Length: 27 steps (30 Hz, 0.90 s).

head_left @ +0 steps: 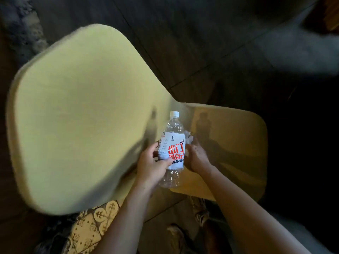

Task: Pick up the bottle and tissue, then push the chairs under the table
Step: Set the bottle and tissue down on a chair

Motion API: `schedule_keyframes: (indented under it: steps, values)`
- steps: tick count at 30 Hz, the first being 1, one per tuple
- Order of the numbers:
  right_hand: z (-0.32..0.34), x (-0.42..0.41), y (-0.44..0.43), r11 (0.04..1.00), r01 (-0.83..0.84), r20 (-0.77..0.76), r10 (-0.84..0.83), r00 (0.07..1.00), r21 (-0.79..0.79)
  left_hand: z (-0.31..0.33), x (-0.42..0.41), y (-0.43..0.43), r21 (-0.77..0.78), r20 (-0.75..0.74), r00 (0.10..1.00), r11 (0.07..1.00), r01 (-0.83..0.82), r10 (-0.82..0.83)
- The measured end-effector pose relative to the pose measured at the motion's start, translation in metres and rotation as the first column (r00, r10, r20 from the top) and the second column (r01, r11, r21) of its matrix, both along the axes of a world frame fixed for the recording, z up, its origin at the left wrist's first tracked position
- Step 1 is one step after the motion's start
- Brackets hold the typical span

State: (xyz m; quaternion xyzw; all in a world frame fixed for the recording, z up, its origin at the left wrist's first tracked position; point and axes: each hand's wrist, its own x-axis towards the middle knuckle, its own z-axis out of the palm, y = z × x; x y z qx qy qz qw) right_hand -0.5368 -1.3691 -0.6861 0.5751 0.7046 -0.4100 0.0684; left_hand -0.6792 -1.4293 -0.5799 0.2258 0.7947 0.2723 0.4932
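A clear plastic bottle [172,149] with a white cap and a white label with red characters is held upright between both hands, above a pale yellow chair [77,114]. My left hand [152,165] wraps the bottle's left side. My right hand [197,155] presses on its right side, with a bit of white tissue [189,138] showing at its fingertips. The chair's broad backrest fills the left of the view and its seat [236,143] lies behind the bottle to the right.
Dark wood floor [201,43] lies beyond the chair. A patterned tile patch [95,222] shows below the backrest. My shoes [200,213] stand by the seat's near edge. A blurred pale shape [300,50] sits at the upper right.
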Motion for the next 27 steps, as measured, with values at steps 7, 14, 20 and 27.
schedule_keyframes:
  steps: [7, 14, 20, 27]
  values:
    - [-0.031, -0.018, 0.017, 0.998, -0.011, 0.049, 0.014, 0.999, -0.066, -0.033, -0.015, 0.022, -0.056, 0.044, 0.999, 0.998, -0.020, 0.023]
    - [-0.005, 0.010, -0.009, 0.928, 0.371, -0.114, -0.373, 0.921, -0.037, -0.025, -0.017, 0.028, -0.053, 0.029, 0.992, 0.991, 0.125, -0.123]
    - [0.041, 0.057, -0.064, 0.642, 0.760, -0.251, -0.755, 0.606, -0.096, -0.006, 0.008, 0.013, -0.016, 0.022, 0.950, 0.950, 0.312, -0.311]
    - [0.081, 0.144, -0.162, 0.382, 0.920, -0.190, -0.913, 0.361, -0.088, 0.025, 0.089, -0.033, 0.023, 0.055, 0.846, 0.848, 0.530, -0.531]
